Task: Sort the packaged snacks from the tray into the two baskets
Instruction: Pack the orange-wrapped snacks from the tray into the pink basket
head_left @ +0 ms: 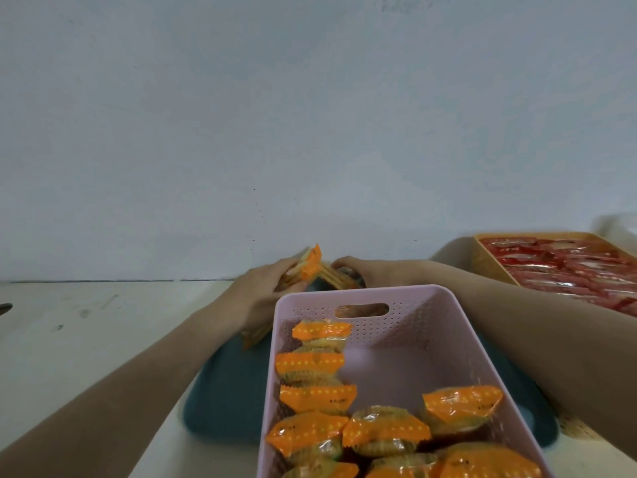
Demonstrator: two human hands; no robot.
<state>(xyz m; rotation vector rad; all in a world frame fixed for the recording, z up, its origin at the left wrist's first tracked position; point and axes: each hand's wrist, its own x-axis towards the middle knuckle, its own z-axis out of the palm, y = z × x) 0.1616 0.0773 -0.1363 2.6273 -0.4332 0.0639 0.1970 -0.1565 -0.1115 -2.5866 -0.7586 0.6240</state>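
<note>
Head view, entry by item.

**Orange-wrapped packets** (312, 267): a small stack at the far edge of the tray (224, 391), just beyond the pink basket's far wall. They are tipped up on edge and lean together in a peak. Judged light, with crinkly film over a soft cake-like filling. The film is likely slippery and the filling would crush under a hard squeeze. Best held across the flat faces or by the crimped end seams, several at a time.

**Left hand** (265, 281): fingers curled round the left side of the stack, thumb towards the top.

**Right hand** (362, 270): knuckles bent, gripping the right side of the same stack. Its fingertips are hidden behind the packets and the basket rim.

**Pink basket** (396, 357): sits on the tray, nearest the person. It holds loose packets (386, 432) of the same orange kind along its left wall and near end. Its far right corner is bare.

**Orange basket** (489, 260): at the right edge of the table (86, 339), apart from the tray. It is filled with red packets (568, 267) lying flat in rows.

**Dark object** (5, 308): at the table's left edge, too cropped to identify.
</note>
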